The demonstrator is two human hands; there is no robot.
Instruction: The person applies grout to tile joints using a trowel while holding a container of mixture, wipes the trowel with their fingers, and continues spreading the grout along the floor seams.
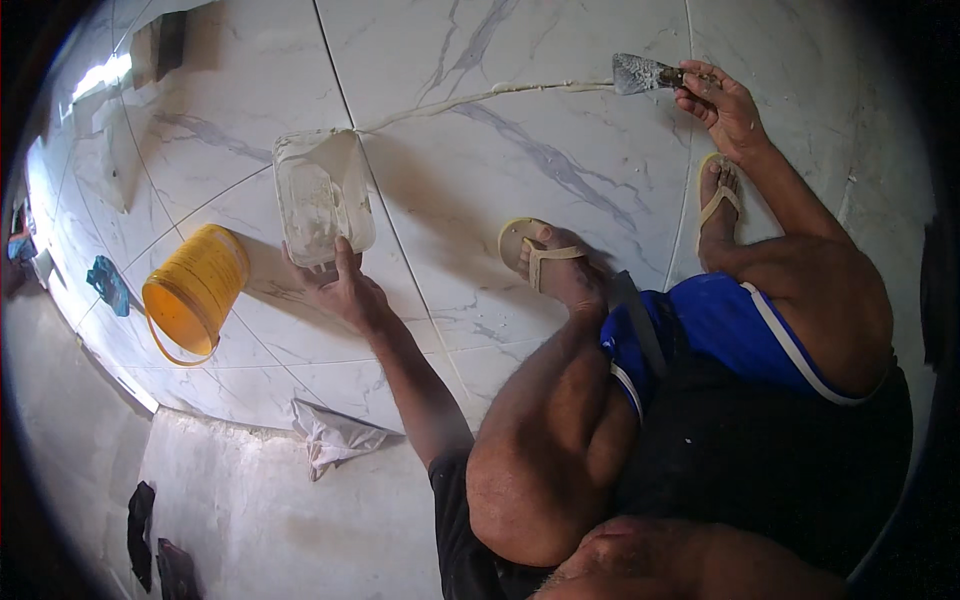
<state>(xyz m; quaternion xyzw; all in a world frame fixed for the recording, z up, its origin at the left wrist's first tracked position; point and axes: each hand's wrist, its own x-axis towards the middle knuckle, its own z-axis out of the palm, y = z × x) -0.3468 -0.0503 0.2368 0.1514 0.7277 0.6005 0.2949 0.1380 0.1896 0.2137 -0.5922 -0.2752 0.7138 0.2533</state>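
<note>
Closest to the head camera, along the lower edge, are the person's blurred bare skin (690,560) and black clothing (760,470). Beyond these come bent knees, blue shorts (690,300) with white trim, and feet in pale thong sandals (512,243), all on or above a white tile floor (560,40) veined with grey.

Left of centre, the left hand (340,285) grasps the near end of a translucent plastic tub (362,215), thumb over the rim and the other fingers partly hidden at its outer side. Rectangular with rounded corners, the tub holds off-white paste (318,200), smeared over its bottom and walls. Whether it touches the tiles, I cannot tell.

At upper right, the right hand (725,110) grips the dark handle of a broad scraper (636,75), fingers curled around it. Pale paste coats the blade, which is at the right end of a pale paste line (480,97) running from near the tub's top corner.

Further left is a yellow bucket (215,265), its mouth facing the lower left and its wire-thin handle hanging past the rim; the orange-yellow inside shows. Printing marks its side, too small to read. Beside it lies a crumpled blue item (108,285); below, a whitish crumpled sheet (335,437).
</note>
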